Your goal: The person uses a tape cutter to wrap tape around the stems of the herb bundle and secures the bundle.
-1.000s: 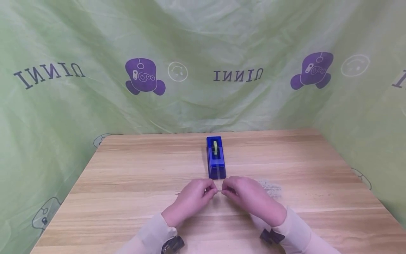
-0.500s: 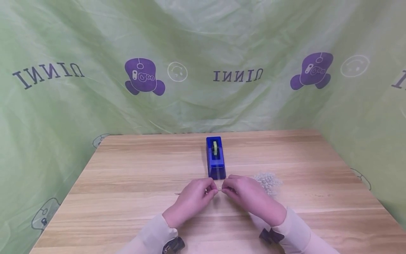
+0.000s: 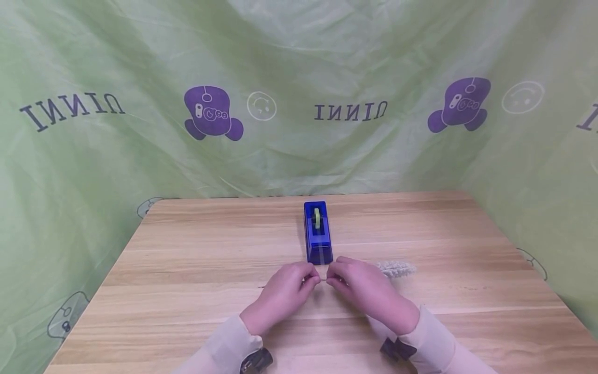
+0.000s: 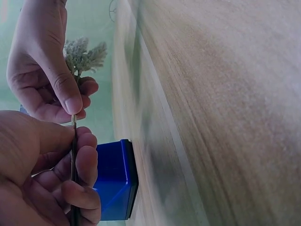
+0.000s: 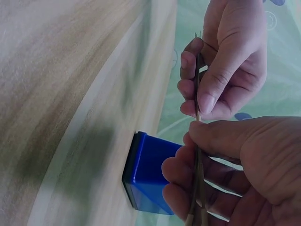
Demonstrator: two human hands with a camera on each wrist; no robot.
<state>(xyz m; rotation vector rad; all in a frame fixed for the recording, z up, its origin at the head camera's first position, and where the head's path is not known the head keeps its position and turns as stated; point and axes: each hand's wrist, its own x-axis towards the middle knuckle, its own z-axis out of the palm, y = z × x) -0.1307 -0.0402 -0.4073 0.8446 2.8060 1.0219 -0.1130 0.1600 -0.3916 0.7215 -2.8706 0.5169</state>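
Note:
A thin bunch of dried grass stems with fluffy pale grey heads (image 3: 397, 269) runs sideways between both hands. My left hand (image 3: 282, 291) pinches the stems (image 4: 74, 143) between thumb and fingers, and their thin ends poke out past it on the left. Close beside it, my right hand (image 3: 369, 285) pinches the same stems nearer the heads, which stick out beyond that hand. Only a short piece of stem shows between the two sets of fingertips. Just past the fingers stands a blue tape dispenser (image 3: 318, 234) with a roll of tape (image 3: 317, 218) in it.
The wooden table (image 3: 210, 234) holds the dispenser near its middle. A green printed cloth (image 3: 289, 156) hangs behind the table and along its sides. Small dark marks (image 3: 472, 287) lie on the tabletop at the right. Each wrist carries a dark camera mount (image 3: 256, 360).
The grass heads were blurred, then fanned wide, and now look narrower and flatter. Fewer stem ends show at the left, so the bunch has turned. Both hands stay nearly in place.

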